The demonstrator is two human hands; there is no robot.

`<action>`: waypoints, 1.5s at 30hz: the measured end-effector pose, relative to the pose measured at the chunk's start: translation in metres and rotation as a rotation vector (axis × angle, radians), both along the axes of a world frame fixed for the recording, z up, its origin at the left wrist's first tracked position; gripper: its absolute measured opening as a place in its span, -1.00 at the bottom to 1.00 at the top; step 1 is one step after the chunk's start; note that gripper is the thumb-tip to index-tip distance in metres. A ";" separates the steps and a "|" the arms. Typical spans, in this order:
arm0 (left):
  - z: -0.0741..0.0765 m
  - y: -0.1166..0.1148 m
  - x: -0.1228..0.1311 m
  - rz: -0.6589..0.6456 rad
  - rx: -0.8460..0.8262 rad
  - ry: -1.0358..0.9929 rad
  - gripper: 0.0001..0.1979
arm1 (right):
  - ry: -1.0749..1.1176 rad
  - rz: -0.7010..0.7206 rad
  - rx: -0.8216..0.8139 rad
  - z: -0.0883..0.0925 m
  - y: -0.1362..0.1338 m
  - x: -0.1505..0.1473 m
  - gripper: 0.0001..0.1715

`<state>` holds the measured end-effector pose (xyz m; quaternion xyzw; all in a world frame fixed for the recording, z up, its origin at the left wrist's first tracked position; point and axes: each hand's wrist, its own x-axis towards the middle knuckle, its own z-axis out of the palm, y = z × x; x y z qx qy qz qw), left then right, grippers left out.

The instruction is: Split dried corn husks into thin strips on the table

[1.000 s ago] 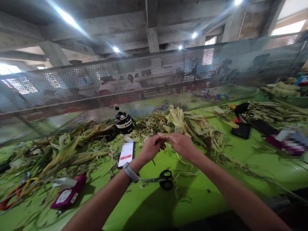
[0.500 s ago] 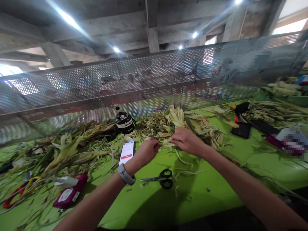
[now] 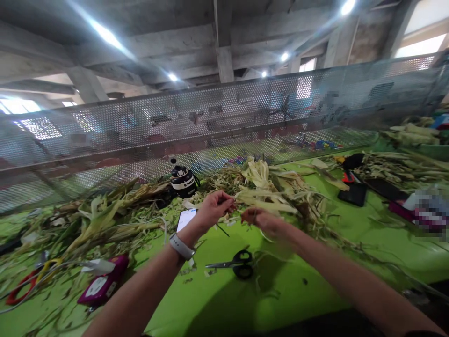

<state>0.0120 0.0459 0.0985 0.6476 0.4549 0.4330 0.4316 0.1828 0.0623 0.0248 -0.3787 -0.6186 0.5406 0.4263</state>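
Note:
My left hand (image 3: 215,208), with a grey watch (image 3: 181,246) at its wrist, is raised over the green table. Its thumb and fingers are pinched together; whatever is between them is too small to name. A pale strip of corn husk (image 3: 268,200) stretches rightward from near its fingertips. My right hand (image 3: 264,221) is just right of the left, blurred by motion, with its fingers curled inward. What they hold, if anything, cannot be made out. Black-handled scissors (image 3: 242,264) lie on the table below both hands. Dried corn husks (image 3: 257,173) are heaped behind the hands.
A black bottle (image 3: 183,181) and a lit phone (image 3: 185,218) are left of centre. Further left lie more husks (image 3: 94,217), a purple device (image 3: 103,280) and orange-and-yellow-handled scissors (image 3: 23,285). A perforated metal screen (image 3: 210,117) runs behind. At right is a black phone-like slab (image 3: 352,194).
My left hand has risen slightly, its fingers turned upward. My right hand has dropped a little and swung in motion, leaving the pale husk strip behind it visible.

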 end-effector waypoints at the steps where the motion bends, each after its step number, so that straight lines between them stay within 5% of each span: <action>1: -0.009 0.004 -0.001 0.036 -0.011 0.042 -0.87 | 0.012 0.039 -0.047 -0.008 -0.010 -0.004 -0.65; 3: -0.028 0.009 -0.004 0.098 0.013 0.145 -0.89 | 0.085 0.126 -0.195 -0.015 -0.026 -0.007 -0.65; 5: -0.044 0.009 -0.006 0.142 0.070 0.223 -0.88 | 0.059 0.100 -0.144 -0.012 -0.036 -0.005 -0.67; 10: -0.059 0.001 -0.004 0.224 0.072 0.197 -0.88 | -0.205 -0.128 0.419 0.012 -0.040 0.007 -0.73; 12: -0.060 -0.003 0.000 0.229 0.040 0.156 -0.89 | -0.118 -0.127 0.467 0.015 -0.039 0.004 -0.75; 18: -0.071 -0.014 0.010 0.237 0.181 0.224 -0.88 | 0.466 -0.102 -0.097 0.009 -0.030 -0.022 -0.62; 23: -0.085 -0.013 0.014 0.284 0.210 0.237 -0.89 | 0.531 -0.151 -0.200 0.008 -0.032 -0.031 -0.56; 28: -0.089 -0.009 0.015 0.275 0.072 0.088 -0.90 | 0.384 -0.151 -0.119 0.011 -0.033 -0.025 -0.59; 35: -0.088 -0.016 0.015 0.186 -0.492 -0.627 -0.71 | -0.273 -0.111 0.250 -0.002 -0.021 -0.011 -0.78; 41: -0.087 -0.023 0.024 0.237 -0.568 -0.742 -0.75 | -0.495 -0.251 0.393 -0.008 -0.025 -0.014 -0.91; 45: -0.088 -0.024 0.027 0.247 -0.546 -0.740 -0.75 | -0.480 -0.218 0.370 -0.008 -0.027 -0.013 -0.87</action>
